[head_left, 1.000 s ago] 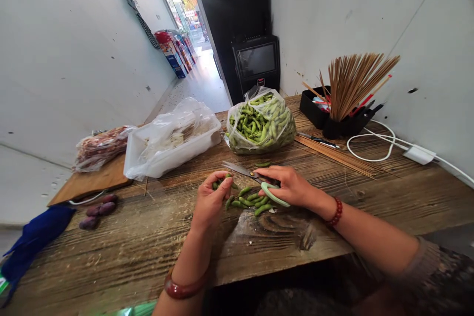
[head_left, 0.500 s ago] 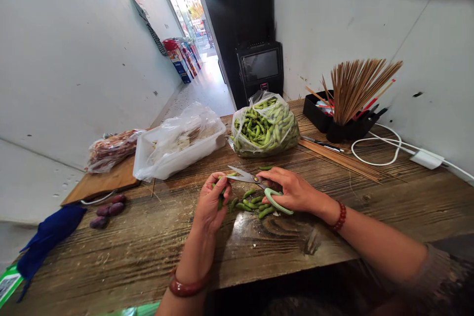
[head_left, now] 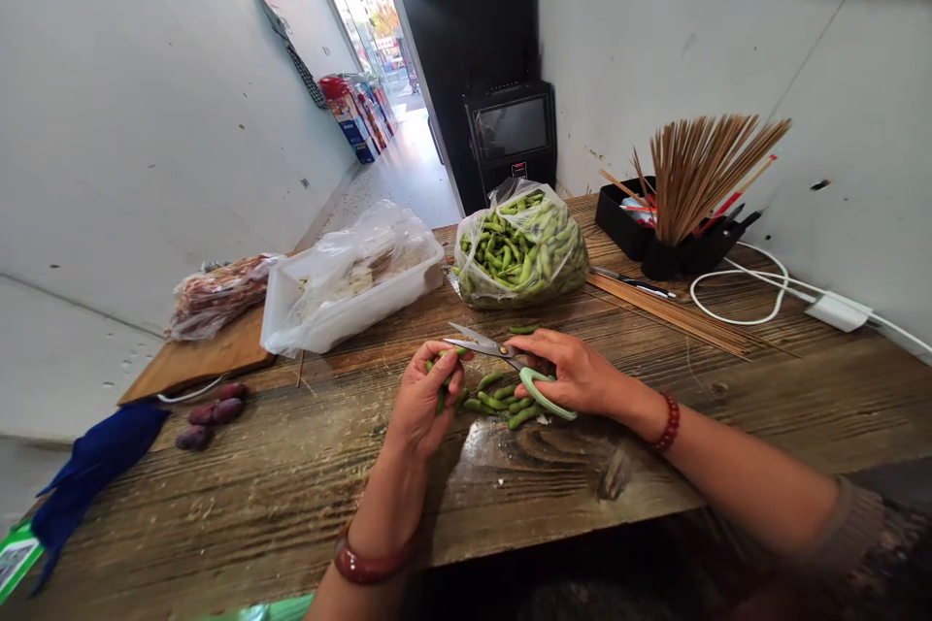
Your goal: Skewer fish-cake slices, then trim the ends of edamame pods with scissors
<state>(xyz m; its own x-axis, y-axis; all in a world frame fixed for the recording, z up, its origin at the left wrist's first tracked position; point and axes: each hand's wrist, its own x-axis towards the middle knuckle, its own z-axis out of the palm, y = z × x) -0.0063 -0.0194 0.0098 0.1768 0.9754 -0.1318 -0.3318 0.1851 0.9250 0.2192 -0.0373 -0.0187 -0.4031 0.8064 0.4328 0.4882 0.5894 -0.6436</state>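
Observation:
My left hand (head_left: pixel 426 398) is closed around green edamame pods (head_left: pixel 443 392), with the tip of one pod pinched between thumb and finger. In my right hand (head_left: pixel 575 374) are scissors (head_left: pixel 539 390) with pale green handles, their blades parted and pointing left. The pinched tip lies at the blades; whether it sits between them I cannot tell for sure. Below the scissors a small pile of loose pods (head_left: pixel 499 398) rests on the wooden table (head_left: pixel 553 495). Another pod (head_left: pixel 522 330) lies just behind my right hand.
Behind my hands stands a clear bag of edamame (head_left: pixel 520 247). To its left is a white tub (head_left: pixel 349 296) under plastic; to its right are loose skewers (head_left: pixel 677 315) and a black holder (head_left: pixel 666 257) full of skewers. Purple tubers (head_left: pixel 211 414) and a blue cloth (head_left: pixel 102 466) lie leftward.
My left hand has shifted slightly right, bringing the pinched pod tip closer along the scissor blades. The blades look a little less spread. My right hand has stayed nearly in place.

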